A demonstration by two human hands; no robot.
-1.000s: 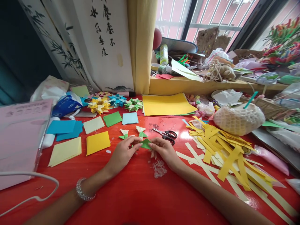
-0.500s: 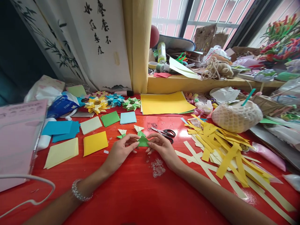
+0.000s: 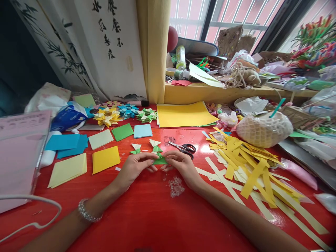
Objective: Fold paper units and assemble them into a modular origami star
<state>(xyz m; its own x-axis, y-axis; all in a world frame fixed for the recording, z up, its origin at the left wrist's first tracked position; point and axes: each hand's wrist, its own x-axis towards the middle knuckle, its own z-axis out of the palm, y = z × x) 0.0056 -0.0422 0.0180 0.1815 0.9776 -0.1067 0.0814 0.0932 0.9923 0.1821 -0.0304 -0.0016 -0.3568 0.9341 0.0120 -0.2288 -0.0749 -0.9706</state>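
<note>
Between my two hands is a small folded piece of green paper (image 3: 160, 161), held just above the red table. My left hand (image 3: 137, 167) pinches its left end between thumb and fingers. At its right end my right hand (image 3: 181, 166) pinches it the same way. Just beyond my fingers lie two folded green-and-white paper pieces, one on the left (image 3: 135, 148) and one nearer the middle (image 3: 155, 147). Black-handled scissors (image 3: 187, 147) rest beyond my right hand, blades pointing left. A little heap of clear scraps (image 3: 176, 186) sits close to my right wrist.
Stacks of yellow (image 3: 106, 159), cream (image 3: 68, 170), blue (image 3: 64, 144) and green paper (image 3: 123, 132) lie left. Folded paper stars (image 3: 107, 116) stand behind them. Yellow and cream strips (image 3: 253, 182) spread at right, near a net-wrapped bundle (image 3: 264, 129). A white cable (image 3: 39, 198) curves at the left edge.
The green paper showed a peaked triangle before and now looks like a flatter, narrower band. Both hands keep their grip, and the view has shifted slightly.
</note>
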